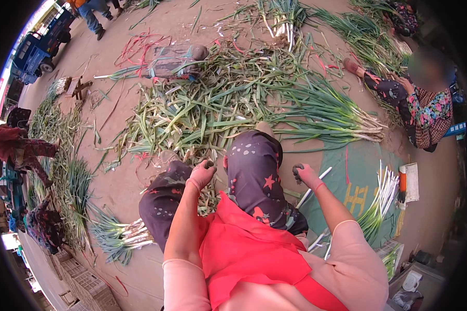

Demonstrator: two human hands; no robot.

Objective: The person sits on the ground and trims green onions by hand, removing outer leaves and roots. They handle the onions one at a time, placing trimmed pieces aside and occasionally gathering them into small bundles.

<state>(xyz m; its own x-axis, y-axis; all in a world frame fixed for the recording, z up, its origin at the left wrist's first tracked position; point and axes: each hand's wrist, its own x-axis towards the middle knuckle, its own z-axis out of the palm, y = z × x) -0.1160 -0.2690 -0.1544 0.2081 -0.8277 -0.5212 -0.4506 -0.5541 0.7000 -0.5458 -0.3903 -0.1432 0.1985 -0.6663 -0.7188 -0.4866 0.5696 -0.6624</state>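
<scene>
My left hand (202, 173), in a pink glove with dark fingertips, is raised beside my left knee with its fingers curled; whether it holds something small I cannot tell. To the right of my other knee, my right hand (305, 175) is gloved the same way, fingers bent, near a white leek stalk (319, 182) that lies behind it. Before my feet spreads a heap of stripped green leaves (186, 112). Untrimmed long green onions or leeks (334, 116) lie at its right. Cleaned white-stemmed stalks (387, 186) rest on a green cloth (330, 202) at the right.
A seated person (428, 105) works at upper right, others at left. Another leek bundle (128, 235) lies at lower left, near plastic crates (81, 278). Beyond the leaves are a wrapped log-like roll (175, 62), pink twine (140, 48) and a small wooden stool (77, 88). A blue truck (33, 54) stands upper left.
</scene>
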